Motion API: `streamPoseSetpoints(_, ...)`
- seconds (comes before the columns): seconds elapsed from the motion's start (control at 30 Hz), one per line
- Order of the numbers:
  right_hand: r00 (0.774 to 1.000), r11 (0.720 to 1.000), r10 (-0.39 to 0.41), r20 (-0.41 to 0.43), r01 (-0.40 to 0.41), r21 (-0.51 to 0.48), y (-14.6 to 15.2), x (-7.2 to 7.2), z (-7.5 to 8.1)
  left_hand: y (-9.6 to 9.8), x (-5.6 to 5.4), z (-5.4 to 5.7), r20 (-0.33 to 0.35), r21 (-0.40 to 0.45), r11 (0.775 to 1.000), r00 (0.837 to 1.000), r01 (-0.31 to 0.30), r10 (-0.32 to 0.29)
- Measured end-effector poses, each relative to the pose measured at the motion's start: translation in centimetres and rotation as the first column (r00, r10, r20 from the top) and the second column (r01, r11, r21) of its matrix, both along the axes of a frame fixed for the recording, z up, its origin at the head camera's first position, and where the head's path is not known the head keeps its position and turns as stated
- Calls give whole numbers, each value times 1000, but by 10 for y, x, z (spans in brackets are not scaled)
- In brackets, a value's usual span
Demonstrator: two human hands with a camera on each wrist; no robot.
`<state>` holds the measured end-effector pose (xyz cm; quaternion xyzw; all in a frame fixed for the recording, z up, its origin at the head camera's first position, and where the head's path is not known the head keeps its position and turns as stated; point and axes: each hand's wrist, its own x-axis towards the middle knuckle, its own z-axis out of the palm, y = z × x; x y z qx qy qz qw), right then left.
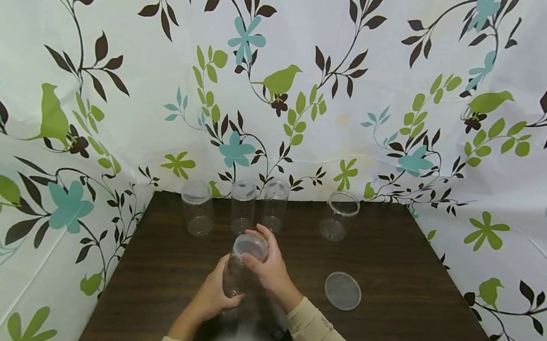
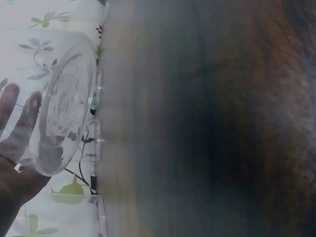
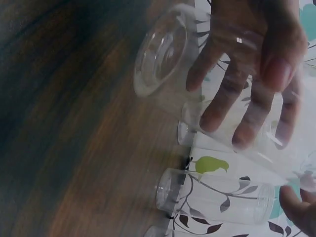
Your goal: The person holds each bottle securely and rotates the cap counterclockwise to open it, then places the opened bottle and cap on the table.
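A clear plastic jar is held above the table, slightly tilted, with its base downward. My left hand grips its body low down, the thumb across the near side. In the right wrist view, this hand's fingers show through the clear wall. My right hand holds the translucent lid at the jar's top, thumb on the near edge and fingers round the far side. The left wrist view shows the jar's round base; the lid is out of that view.
Along the table's back edge stand several clear jars: one at the left, two nearer the middle, and one at the right. A loose clear lid lies flat on the dark wooden table. A patterned curtain hangs behind.
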<state>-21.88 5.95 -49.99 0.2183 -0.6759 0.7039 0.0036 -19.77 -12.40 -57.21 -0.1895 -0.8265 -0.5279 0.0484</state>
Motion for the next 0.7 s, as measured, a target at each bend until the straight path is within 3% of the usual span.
streamPoseSetpoints(0.07, 999, 999, 30, -11, -30, 29, 3, -2, 1, -2, 1, 2, 24, 8, 999, 998, 51, -51)
streamPoseSetpoints(0.13, 993, 994, 109, -33, -108, 28, 7, -6, 2, -5, 2, 5, 65, 44, 989, 987, 144, -146)
streamPoseSetpoints(0.2, 971, 972, 233, -53, -233, -2, 13, -9, 3, -9, 4, 8, 100, 118, 954, 953, 276, -288)
streamPoseSetpoints(0.27, 922, 921, 382, -60, -385, -60, 17, -13, 5, -12, 5, 12, 128, 219, 884, 886, 413, -446)
streamPoseSetpoints(0.37, 814, 804, 577, -61, -580, -134, 22, -18, 8, -13, 5, 16, 137, 347, 748, 758, 566, -638)
streamPoseSetpoints(0.4, 781, 768, 622, -58, -623, -147, 23, -19, 8, -13, 6, 16, 141, 376, 709, 720, 596, -680)
streamPoseSetpoints(0.47, 732, 717, 680, -54, -678, -160, 24, -20, 9, -13, 7, 17, 157, 415, 662, 667, 624, -728)
streamPoseSetpoints(0.53, 709, 694, 703, -53, -700, -167, 24, -20, 7, -13, 7, 16, 171, 435, 645, 646, 628, -744)
streamPoseSetpoints(0.57, 707, 691, 705, -50, -702, -175, 24, -21, 6, -13, 7, 16, 168, 439, 643, 645, 627, -745)
streamPoseSetpoints(0.63, 713, 693, 700, -50, -694, -197, 23, -21, 4, -13, 7, 14, 166, 448, 646, 653, 618, -739)
streamPoseSetpoints(0.7, 727, 700, 685, -56, -678, -224, 23, -22, 0, -13, 6, 13, 165, 449, 660, 669, 603, -724)
